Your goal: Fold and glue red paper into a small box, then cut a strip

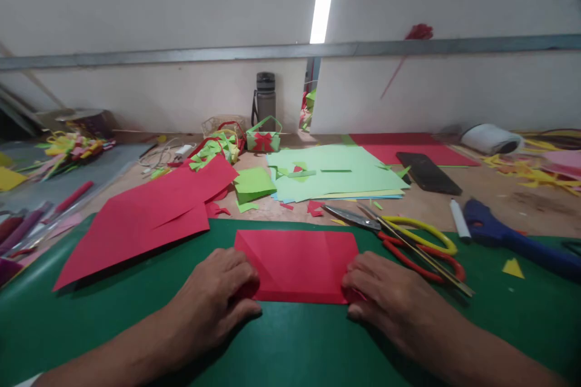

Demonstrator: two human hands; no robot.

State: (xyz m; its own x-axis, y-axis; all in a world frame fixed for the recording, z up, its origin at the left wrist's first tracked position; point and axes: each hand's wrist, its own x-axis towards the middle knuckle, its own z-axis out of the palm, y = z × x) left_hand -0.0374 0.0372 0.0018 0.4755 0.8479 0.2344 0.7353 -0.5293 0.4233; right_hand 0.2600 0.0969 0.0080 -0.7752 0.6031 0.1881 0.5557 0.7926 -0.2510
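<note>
A folded red paper rectangle (pixel 297 265) with diagonal creases lies on the green cutting mat (pixel 290 344). My left hand (pixel 213 299) rests on its lower left corner, fingers curled and pressing down on the paper. On the lower right corner lies my right hand (pixel 385 296), fingers bent and pinching the paper's edge. Both hands hold the sheet flat against the mat.
Larger red sheets (pixel 145 217) lie left of the fold. Behind it sit green paper sheets (pixel 331 175), scissors with yellow and red handles (pixel 408 242), a blue glue gun (pixel 512 239), a black phone (pixel 426 172), a grey bottle (pixel 265 100), a small paper basket (pixel 263 136) and paper scraps.
</note>
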